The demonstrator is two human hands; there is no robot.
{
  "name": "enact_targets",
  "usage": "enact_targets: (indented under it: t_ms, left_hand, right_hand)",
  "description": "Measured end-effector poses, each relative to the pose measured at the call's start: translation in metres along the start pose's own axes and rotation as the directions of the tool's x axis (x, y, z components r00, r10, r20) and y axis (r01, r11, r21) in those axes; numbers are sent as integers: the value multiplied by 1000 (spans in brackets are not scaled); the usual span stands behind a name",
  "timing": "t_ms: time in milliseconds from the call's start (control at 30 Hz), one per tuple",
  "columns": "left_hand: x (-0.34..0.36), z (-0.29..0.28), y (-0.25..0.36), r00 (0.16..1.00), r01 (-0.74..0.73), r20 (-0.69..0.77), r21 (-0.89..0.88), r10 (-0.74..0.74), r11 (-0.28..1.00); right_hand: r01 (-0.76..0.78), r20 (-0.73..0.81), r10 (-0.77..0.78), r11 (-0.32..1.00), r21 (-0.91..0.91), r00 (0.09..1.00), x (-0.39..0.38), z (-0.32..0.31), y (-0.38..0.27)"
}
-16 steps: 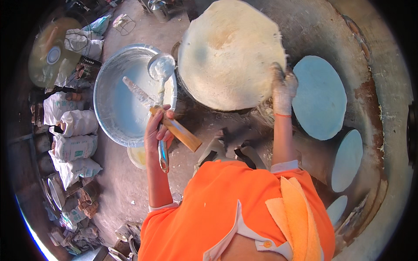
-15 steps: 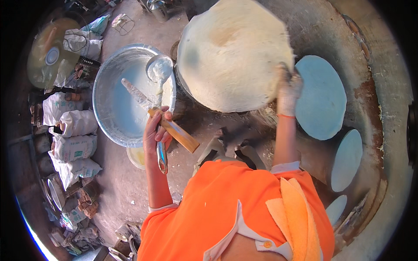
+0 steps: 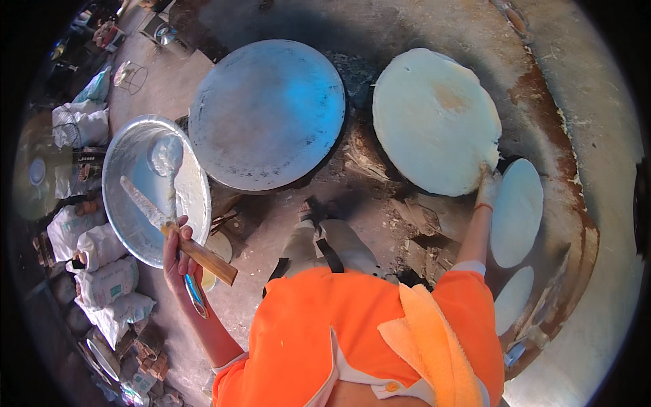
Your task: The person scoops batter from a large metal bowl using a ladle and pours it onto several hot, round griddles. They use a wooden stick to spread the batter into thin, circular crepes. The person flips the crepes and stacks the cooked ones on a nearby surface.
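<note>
My left hand (image 3: 182,252) grips a steel ladle (image 3: 165,157) and a batter-coated scraper with a wooden handle (image 3: 207,261) over a large metal basin (image 3: 112,193). My right hand (image 3: 485,184), in a pale covering with an orange band at the wrist, holds a large round flat sheet (image 3: 430,119) by its lower right edge; my fingertips are partly hidden there. The sheet is pale with a browned patch. A round dark griddle (image 3: 268,112), with a blue sheen, lies uncovered between basin and sheet.
Two pale rounds (image 3: 515,214) (image 3: 512,300) lie on the right beside a curved rust-stained ledge (image 3: 583,230). White sacks (image 3: 107,285), bricks (image 3: 154,363) and a wire stand (image 3: 131,78) line the left. Broken scraps (image 3: 420,224) lie below the sheet; my legs and feet are at center.
My right hand and the sheet have moved right and slightly down, exposing the griddle. My left hand has moved left and down with both tools. The whole view has shifted.
</note>
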State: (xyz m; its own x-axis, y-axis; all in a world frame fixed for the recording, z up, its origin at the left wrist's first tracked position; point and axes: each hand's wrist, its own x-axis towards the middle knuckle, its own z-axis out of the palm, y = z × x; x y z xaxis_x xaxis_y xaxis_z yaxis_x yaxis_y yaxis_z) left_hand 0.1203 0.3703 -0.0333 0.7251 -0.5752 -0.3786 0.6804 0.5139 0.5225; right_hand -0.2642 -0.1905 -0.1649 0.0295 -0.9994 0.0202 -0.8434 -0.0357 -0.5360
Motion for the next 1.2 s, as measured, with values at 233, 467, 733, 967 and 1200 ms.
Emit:
enact_targets:
  t_ms: [233,467,733,967,1200]
  left_hand:
    - [-15,-42,5,966,51,-256,272,21,961]
    - [22,-102,4,902,-92,-396,209,171,974]
    - [40,-311,12,781,463,-555,211,-285,861]
    - [62,-336,-12,844,422,-187,-347,-502,838]
    - [4,-219,45,937,327,161,-722,-312,610]
  right_hand:
    - [634,240,-690,723,274,683,-156,14,-243]
    - [717,822,-536,495,491,-192,-478,145,-379]
    - [698,671,-739,452,555,-55,-473,219,-333]
    - [943,702,-696,113,313,-150,-466,190,-371]
    - [993,736,-669,-26,115,-102,-453,155,-354]
